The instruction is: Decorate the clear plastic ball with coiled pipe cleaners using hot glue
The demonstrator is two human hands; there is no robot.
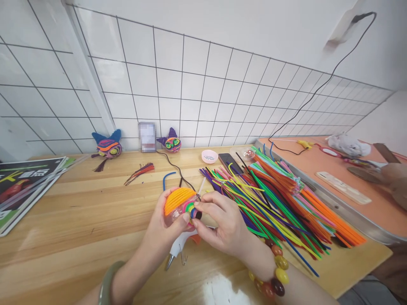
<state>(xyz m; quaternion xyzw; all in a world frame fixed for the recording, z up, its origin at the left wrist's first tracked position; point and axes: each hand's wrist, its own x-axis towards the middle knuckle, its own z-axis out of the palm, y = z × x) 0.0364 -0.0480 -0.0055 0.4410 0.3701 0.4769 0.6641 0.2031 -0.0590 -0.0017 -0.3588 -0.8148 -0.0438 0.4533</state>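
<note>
A clear plastic ball [178,201], part of it wrapped in rows of orange pipe cleaner, sits in my left hand [160,222]. The fingers of that hand curl around its side, and the thumb presses near the coloured part. My right hand [224,222] pinches a coiled pipe-cleaner piece [191,209] in rainbow colours with a dark end, against the ball's face. Under my hands lies a white glue gun [178,245] with a metal nozzle and wire stand, partly hidden. A blue pipe cleaner [164,180] shows behind the ball.
Many loose pipe cleaners [280,207] cover the right of the table. Behind them are a phone [230,163] and a pink bowl [210,157]. Two finished pipe-cleaner figures [109,148] lean by the wall. Magazines [28,186] lie left; a person's hand [396,180] shows far right.
</note>
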